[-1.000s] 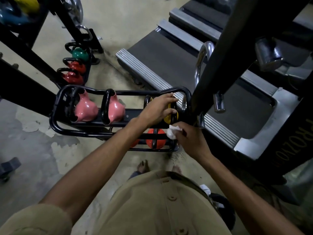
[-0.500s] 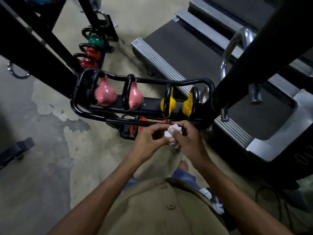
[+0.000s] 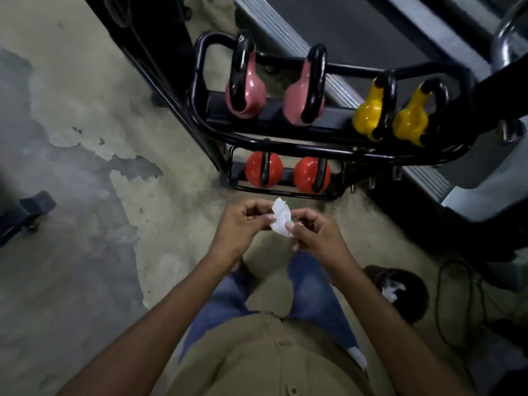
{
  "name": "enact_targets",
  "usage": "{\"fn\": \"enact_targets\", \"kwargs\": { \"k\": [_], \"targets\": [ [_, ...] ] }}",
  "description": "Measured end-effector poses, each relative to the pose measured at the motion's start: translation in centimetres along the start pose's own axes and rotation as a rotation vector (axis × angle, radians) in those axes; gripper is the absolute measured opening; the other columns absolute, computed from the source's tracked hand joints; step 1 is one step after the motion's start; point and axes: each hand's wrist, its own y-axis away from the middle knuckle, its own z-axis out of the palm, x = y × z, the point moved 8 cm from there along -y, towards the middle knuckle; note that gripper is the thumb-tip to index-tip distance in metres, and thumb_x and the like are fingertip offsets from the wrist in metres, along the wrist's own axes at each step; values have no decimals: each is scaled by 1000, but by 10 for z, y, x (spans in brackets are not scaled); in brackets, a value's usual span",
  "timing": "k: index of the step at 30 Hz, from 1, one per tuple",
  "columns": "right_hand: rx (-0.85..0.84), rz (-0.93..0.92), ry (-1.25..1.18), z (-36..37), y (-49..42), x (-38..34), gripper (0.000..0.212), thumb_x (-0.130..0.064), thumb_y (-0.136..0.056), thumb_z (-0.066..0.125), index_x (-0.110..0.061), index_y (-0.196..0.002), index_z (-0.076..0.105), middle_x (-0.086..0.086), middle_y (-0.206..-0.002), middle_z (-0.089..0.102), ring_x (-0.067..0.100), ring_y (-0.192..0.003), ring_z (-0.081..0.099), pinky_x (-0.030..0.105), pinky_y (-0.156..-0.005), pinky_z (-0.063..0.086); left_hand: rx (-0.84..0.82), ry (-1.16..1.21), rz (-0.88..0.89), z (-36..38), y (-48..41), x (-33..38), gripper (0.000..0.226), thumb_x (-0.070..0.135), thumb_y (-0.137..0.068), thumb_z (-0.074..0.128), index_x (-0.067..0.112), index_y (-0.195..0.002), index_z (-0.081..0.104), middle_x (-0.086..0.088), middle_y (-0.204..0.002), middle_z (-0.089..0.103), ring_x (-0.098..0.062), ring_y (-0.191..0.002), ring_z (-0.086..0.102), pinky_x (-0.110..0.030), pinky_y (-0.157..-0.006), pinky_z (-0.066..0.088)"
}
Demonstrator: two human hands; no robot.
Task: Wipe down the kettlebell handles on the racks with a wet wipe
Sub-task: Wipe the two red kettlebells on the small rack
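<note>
Both hands are up in front of the rack [image 3: 314, 151], busy with the wet wipe [image 3: 281, 220] and not with any kettlebell. The left hand [image 3: 243, 221] has its fingers curled in and pinches the wipe's left edge, and the right hand [image 3: 311, 232] pinches the right and lower edge with thumb and forefinger. So the little crumpled white wipe sits stretched between the two, in the air, near the lower shelf but clear of everything on it.

On the top shelf there are two pink kettlebells [image 3: 254, 90] on the left and two yellow kettlebells [image 3: 368, 115] on the right, all with black handles standing up. Two red kettlebells [image 3: 254, 167] sit side by side on the lower shelf, closest to the hands (their handles run front to back across the tops).

A treadmill [image 3: 357, 30] is right behind the rack. On the patchy concrete floor [image 3: 85, 167] to the right there's a dark bin [image 3: 400, 307] with something white crumpled inside, next to a loop of black cable [image 3: 438, 310].
</note>
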Motion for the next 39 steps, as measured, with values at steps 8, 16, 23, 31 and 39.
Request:
{"fn": "enact_targets", "kwargs": {
  "k": [8, 16, 23, 31, 39],
  "targets": [
    [7, -12, 189, 29, -59, 59, 5, -15, -94, 73, -16, -98, 70, 10, -91, 75, 34, -84, 73, 53, -68, 62, 63, 7, -85, -31, -36, -88, 14, -2, -88, 76, 4, -100, 76, -14, -92, 77, -27, -86, 76, -38, -83, 64],
    [-69, 16, 218, 21, -193, 145, 17, -9, -101, 61, -14, -92, 75, 17, -84, 73, 27, -70, 68, 43, -60, 56, 119, 27, -77, -38, -150, -187, 9, -3, -90, 74, -6, -98, 74, -19, -92, 76, -23, -81, 72, -42, -80, 62],
    [93, -221, 593, 4, -328, 139, 18, -18, -98, 65, -13, -108, 79, 5, -107, 77, 20, -99, 70, 27, -78, 50, 64, -505, 154, -34, -251, -209, 49, 26, -90, 80, 21, -135, 63, 1, -137, 66, -13, -116, 65, -26, -102, 51],
    [262, -541, 822, 1, -443, 113, 19, -14, -92, 68, -2, -79, 74, 16, -76, 70, 24, -76, 66, 34, -63, 37, -83, -898, 525, -13, -337, -251, 95, 29, -87, 81, 19, -163, 26, -1, -173, 12, -14, -159, 10, -35, -129, 15],
    [361, -626, 866, -9, -519, 118, 34, -11, -91, 66, -14, -125, 69, 11, -109, 76, 26, -99, 71, 32, -83, 56, -33, -1024, 846, -14, -367, -287, 93, 40, -89, 78, 22, -164, 25, 9, -174, 7, -12, -159, 14, -34, -128, 20]
  ]
}}
